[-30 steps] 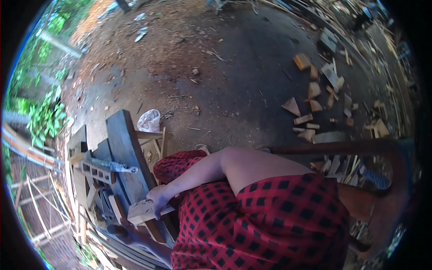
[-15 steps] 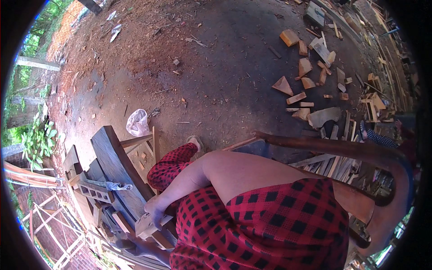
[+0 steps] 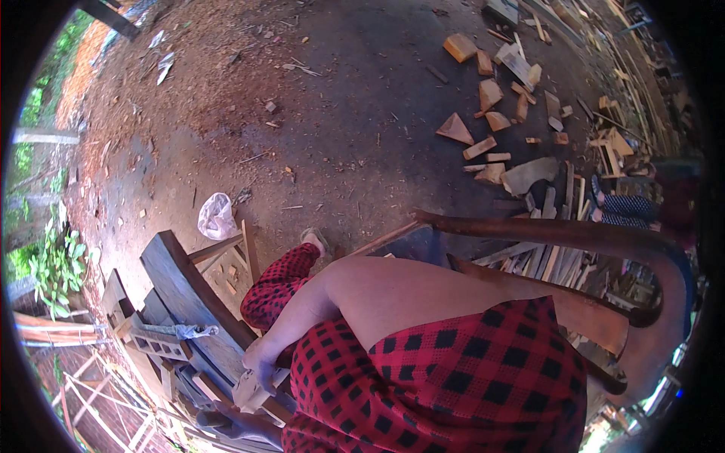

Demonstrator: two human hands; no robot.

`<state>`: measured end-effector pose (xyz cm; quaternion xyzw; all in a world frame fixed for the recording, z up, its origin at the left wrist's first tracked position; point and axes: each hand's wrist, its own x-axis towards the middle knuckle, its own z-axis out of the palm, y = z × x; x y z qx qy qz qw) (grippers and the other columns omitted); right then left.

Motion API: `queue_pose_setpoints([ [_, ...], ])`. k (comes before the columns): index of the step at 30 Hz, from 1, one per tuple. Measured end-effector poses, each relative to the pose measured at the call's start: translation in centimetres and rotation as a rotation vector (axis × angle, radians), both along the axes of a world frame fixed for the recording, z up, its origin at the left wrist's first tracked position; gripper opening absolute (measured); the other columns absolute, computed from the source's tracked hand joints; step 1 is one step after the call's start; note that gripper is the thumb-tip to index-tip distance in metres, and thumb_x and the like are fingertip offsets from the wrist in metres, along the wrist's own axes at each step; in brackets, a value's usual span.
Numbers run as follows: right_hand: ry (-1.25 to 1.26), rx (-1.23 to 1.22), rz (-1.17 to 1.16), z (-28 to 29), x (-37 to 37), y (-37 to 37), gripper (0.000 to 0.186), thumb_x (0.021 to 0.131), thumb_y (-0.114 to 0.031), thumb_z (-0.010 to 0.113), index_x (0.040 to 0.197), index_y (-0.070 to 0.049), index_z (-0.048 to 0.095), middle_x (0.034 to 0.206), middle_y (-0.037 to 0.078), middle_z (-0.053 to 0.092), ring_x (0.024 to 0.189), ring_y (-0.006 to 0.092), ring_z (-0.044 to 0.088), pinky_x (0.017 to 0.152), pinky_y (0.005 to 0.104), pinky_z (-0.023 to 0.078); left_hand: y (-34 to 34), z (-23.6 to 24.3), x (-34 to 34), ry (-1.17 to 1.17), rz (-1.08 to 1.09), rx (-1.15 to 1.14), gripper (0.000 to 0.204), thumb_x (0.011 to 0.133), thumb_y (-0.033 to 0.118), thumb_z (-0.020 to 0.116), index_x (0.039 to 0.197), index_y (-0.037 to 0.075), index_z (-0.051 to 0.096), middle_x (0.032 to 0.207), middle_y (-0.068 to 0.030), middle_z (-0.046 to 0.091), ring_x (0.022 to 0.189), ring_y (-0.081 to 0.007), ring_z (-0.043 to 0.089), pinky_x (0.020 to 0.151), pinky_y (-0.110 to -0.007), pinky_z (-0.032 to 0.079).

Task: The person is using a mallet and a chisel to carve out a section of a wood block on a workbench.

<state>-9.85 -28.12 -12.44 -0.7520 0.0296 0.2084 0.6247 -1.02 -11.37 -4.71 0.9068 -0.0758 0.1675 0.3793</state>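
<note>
Block point(image 3: 248, 392) lower in view, near plank edge point(image 3: 214, 300)

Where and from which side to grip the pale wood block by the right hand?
Probably its upper end, coming from above right, where the right hand is: the pale wood block looks flat-faced, giving fingers an edge to wrap, and the left hand is close below. Its underside is hidden.
</note>
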Motion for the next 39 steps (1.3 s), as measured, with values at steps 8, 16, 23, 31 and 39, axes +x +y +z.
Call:
queue_pose_setpoints([
  [8,-0.026,0.053,-0.008,0.3,-0.2,-0.5,0.082,0.044,-0.05,0.086,0.106,0.0,0.068,0.1,0.016,0.069,0.095,0.0288,0.067,0.084,0.0384,0.051,-2.1,-0.3,0.1,0.02,-0.055,0.022,0.032,0.083,0.026,0.071,0.1,0.001,0.059,0.086,-0.0109,0.063,0.07,-0.019,0.06,0.061,-0.031,0.05],
  [16,-0.068,0.007,0.012,0.3,-0.2,-1.3,0.081,0.042,-0.052,0.086,0.103,-0.002,0.069,0.099,0.016,0.069,0.091,0.0297,0.068,0.08,0.0393,0.052,1.3,1.2,0.6,0.054,-0.095,-0.04,0.025,0.084,0.019,0.069,0.101,0.004,0.058,0.086,-0.0097,0.063,0.07,-0.0181,0.06,0.062,-0.031,0.05],
  [23,-0.11,0.004,0.056,0.1,-0.2,-1.2,0.101,0.048,-0.07,0.079,0.119,0.0,0.061,0.115,0.021,0.064,0.105,0.0337,0.062,0.091,0.041,0.048,6.9,3.5,0.0,0.054,-0.174,-0.312,0.021,0.084,0.013,0.068,0.102,0.006,0.058,0.085,-0.0086,0.062,0.07,-0.0174,0.061,0.062,-0.031,0.051],
  [31,-0.136,0.242,-0.113,-0.6,-0.9,-0.4,0.106,0.056,-0.047,0.087,0.131,0.014,0.045,0.123,0.025,0.059,0.116,0.0271,0.058,0.1,0.0327,0.044,7.2,8.5,-1.8,-0.331,-0.04,-0.833,0.018,0.083,0.007,0.07,0.091,0.007,0.055,0.067,-0.0033,0.056,0.052,-0.0133,0.058,0.05,-0.027,0.05],
  [39,-0.037,0.35,-0.09,0.3,-1.3,-0.4,0.096,0.062,-0.031,0.085,0.135,0.013,0.042,0.123,0.019,0.059,0.113,0.0226,0.058,0.098,0.0312,0.044,5.2,7.3,-4.5,-0.239,-0.102,-0.74,0.015,0.082,0.003,0.073,0.083,0.006,0.059,0.067,0.0001,0.059,0.057,-0.0063,0.058,0.054,-0.022,0.046],
])
